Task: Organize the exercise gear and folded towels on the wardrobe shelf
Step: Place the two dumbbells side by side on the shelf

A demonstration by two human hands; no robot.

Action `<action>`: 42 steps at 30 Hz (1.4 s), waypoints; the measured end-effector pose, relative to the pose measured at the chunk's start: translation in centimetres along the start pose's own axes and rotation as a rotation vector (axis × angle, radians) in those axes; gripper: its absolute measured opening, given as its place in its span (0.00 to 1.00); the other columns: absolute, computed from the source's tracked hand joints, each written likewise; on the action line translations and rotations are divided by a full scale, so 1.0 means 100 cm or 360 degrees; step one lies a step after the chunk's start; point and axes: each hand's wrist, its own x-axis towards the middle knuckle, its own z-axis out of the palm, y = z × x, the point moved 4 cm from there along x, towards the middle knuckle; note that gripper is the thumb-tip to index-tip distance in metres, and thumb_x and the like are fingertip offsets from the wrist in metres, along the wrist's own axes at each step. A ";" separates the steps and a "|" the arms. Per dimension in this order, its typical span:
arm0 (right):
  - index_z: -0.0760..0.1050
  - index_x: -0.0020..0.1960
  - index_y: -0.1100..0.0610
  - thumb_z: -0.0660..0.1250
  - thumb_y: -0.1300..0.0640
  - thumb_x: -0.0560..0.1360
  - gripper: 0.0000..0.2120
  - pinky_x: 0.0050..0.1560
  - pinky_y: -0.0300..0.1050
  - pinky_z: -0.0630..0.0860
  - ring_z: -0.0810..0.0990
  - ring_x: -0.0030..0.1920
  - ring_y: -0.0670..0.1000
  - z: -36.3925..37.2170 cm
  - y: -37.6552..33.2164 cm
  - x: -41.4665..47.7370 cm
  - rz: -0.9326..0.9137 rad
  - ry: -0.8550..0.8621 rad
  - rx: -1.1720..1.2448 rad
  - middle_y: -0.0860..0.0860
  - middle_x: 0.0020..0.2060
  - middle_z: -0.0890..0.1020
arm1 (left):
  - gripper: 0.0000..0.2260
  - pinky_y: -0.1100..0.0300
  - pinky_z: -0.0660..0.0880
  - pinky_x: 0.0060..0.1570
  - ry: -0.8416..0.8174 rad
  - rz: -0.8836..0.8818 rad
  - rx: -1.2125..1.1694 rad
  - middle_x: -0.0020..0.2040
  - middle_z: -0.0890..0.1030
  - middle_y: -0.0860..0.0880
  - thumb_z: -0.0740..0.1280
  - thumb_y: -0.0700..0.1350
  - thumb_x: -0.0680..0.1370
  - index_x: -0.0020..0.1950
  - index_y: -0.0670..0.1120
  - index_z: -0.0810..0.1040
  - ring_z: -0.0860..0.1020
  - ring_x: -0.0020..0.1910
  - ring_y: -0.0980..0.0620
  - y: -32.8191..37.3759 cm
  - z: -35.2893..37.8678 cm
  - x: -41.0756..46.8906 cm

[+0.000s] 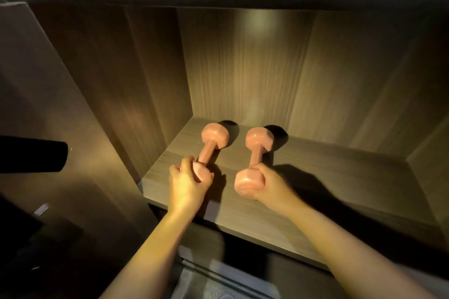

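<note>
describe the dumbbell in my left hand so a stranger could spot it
On the wooden shelf lie two pink dumbbells side by side. The left dumbbell sits nearer the side wall, its near head gripped by the left hand; the right dumbbell is in the right hand.

Wood-grain back panel (pixel 243 63) with a lit patch near the top. Black cylinder (pixel 31 154) at left edge. Grey ledge (pixel 218 277) at bottom, blurred.

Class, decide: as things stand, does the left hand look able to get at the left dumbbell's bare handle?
Probably yes. The left hand grips the near head of the left dumbbell, and nothing on the shelf lies between it and the handle.
</note>
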 end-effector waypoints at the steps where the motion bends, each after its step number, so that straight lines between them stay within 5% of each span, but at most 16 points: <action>1: 0.72 0.61 0.43 0.75 0.56 0.72 0.22 0.65 0.48 0.73 0.76 0.62 0.45 0.002 -0.002 0.003 -0.0003 0.0003 -0.0015 0.40 0.56 0.76 | 0.25 0.46 0.75 0.61 0.0023 -0.0017 0.0005 0.62 0.67 0.46 0.68 0.54 0.77 0.72 0.50 0.66 0.73 0.60 0.45 0.000 0.000 0.003; 12: 0.65 0.71 0.44 0.73 0.54 0.74 0.29 0.59 0.47 0.71 0.72 0.66 0.52 0.030 -0.025 0.053 -0.0014 -0.0016 -0.0258 0.49 0.68 0.71 | 0.36 0.46 0.72 0.64 0.0185 -0.0078 -0.0033 0.71 0.64 0.43 0.74 0.53 0.73 0.76 0.47 0.60 0.68 0.68 0.42 -0.004 0.003 0.050; 28: 0.63 0.72 0.44 0.72 0.56 0.74 0.31 0.65 0.54 0.74 0.72 0.66 0.53 0.026 -0.030 0.067 -0.0110 -0.0171 -0.0398 0.49 0.68 0.71 | 0.35 0.51 0.74 0.57 0.0305 0.0023 0.0009 0.65 0.69 0.44 0.77 0.51 0.70 0.72 0.48 0.64 0.74 0.60 0.43 -0.022 -0.003 0.086; 42: 0.62 0.73 0.42 0.72 0.56 0.74 0.33 0.64 0.55 0.74 0.71 0.67 0.53 0.028 -0.029 0.079 -0.0117 -0.0209 -0.0376 0.49 0.69 0.69 | 0.40 0.47 0.72 0.63 0.0361 0.0026 0.0294 0.69 0.71 0.43 0.75 0.53 0.72 0.77 0.45 0.60 0.71 0.67 0.43 -0.014 -0.002 0.116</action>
